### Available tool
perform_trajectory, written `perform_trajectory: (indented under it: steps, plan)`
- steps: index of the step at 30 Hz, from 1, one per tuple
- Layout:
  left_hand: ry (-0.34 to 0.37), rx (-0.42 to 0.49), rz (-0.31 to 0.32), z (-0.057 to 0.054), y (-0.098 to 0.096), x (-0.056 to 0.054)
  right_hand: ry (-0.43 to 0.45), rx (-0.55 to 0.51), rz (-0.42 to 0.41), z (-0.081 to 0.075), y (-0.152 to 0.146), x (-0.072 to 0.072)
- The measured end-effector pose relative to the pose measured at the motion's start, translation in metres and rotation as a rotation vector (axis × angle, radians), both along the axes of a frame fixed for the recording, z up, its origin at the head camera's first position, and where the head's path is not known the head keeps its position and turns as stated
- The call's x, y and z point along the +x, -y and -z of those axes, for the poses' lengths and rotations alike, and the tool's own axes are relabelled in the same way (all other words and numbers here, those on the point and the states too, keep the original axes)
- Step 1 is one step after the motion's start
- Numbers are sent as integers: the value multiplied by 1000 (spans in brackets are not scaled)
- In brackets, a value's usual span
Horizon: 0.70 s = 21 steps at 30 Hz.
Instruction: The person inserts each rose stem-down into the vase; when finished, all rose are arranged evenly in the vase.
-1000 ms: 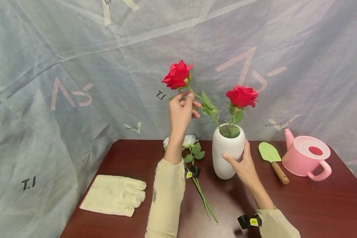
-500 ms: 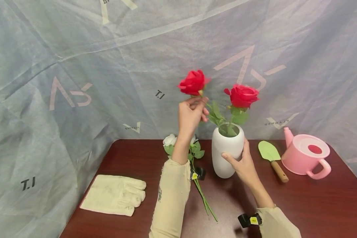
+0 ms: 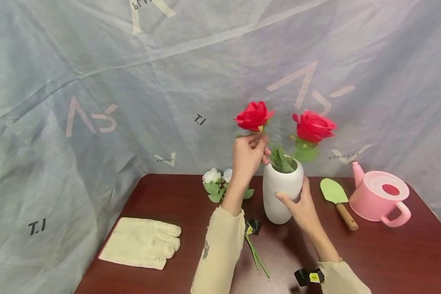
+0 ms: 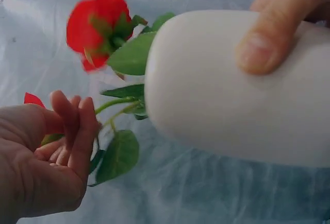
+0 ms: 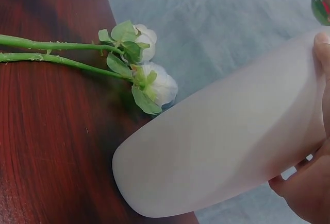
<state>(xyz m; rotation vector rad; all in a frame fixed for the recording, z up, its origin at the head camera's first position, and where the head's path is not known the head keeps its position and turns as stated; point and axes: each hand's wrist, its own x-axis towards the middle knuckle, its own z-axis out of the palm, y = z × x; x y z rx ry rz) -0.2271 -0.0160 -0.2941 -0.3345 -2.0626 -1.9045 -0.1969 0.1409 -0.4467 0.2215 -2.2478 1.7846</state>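
My left hand [image 3: 248, 157] pinches the stem of a red rose [image 3: 255, 117] just below its bloom. That stem runs down into the mouth of a white vase [image 3: 282, 194]. A second red rose [image 3: 314, 126] leans to the right out of the same vase, its green leaves [image 4: 133, 54] close to the rim. My right hand [image 3: 304, 208] grips the vase's right side, thumb across the front. In the right wrist view the vase [image 5: 216, 131] slants, and its base is near the tabletop; I cannot tell whether it touches. The lower stems are hidden inside the vase.
Two white roses [image 3: 211, 175] lie on the dark red table [image 3: 161, 196] behind my left forearm. A cream work glove [image 3: 139, 243] lies at left. To the right are a green trowel [image 3: 338, 202] with a wooden handle and a pink watering can [image 3: 376, 196].
My left hand has moved right and down with its rose, bringing the bloom lower and nearer the vase. The other red rose has shifted to the right. My right hand keeps its hold.
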Motion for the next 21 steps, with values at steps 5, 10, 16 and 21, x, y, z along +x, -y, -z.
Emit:
perform_trajectory:
  steps: [5,10,16,21]
  plan:
    - [-20,126,-137,13,33,44,2,-13,-10,-2,2,2]
    - [24,317,-228,63,74,74,-10,-19,2,-4,2,1]
    - [333,154,-299,140,93,79,-24,-24,4,-5,4,2]
    - [515,128,-199,201,86,67,-19,-23,4,-2,4,3]
